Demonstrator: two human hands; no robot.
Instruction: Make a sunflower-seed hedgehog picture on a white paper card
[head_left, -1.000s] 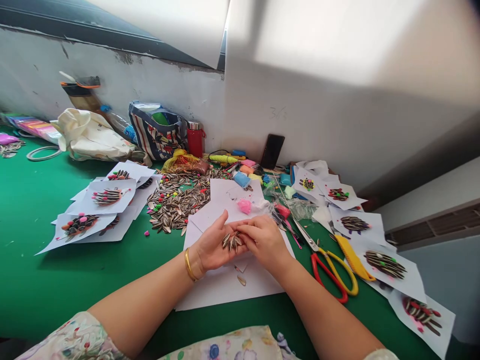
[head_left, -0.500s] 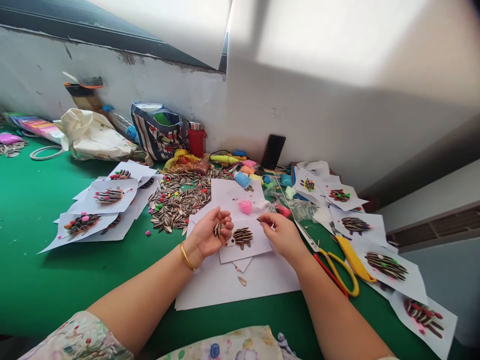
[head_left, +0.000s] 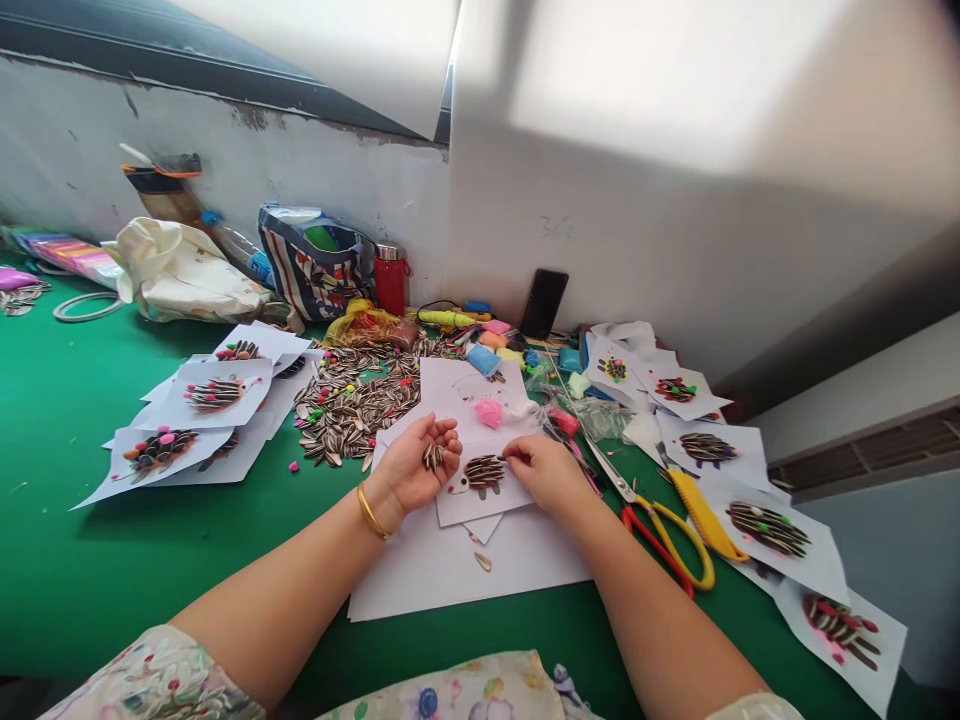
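Note:
Several striped sunflower seeds (head_left: 433,457) lie in the palm of my left hand (head_left: 415,470), its fingers curled up around them. Just right of it, a hedgehog figure made of seeds (head_left: 482,474) sits on a white paper card (head_left: 457,513), with a pale face at its left end. My right hand (head_left: 545,470) is closed in a pinch at the hedgehog's right end; a small dark seed tip shows at the fingertips. Below the card lies one loose seed (head_left: 482,562) on larger white sheets (head_left: 405,585). A pink clay lump (head_left: 488,412) rests above the hedgehog.
A big seed pile (head_left: 360,405) spreads behind my left hand. Finished hedgehog cards (head_left: 217,395) lie at left, more cards (head_left: 780,540) at right. Scissors (head_left: 667,530) and a yellow comb-like tool (head_left: 705,515) lie beside my right forearm. A phone (head_left: 544,303) leans against the wall.
My right hand has moved left and slightly down, bringing its pinched seed to the hedgehog's right end. My left hand stays nearly in place, cupping its seeds.

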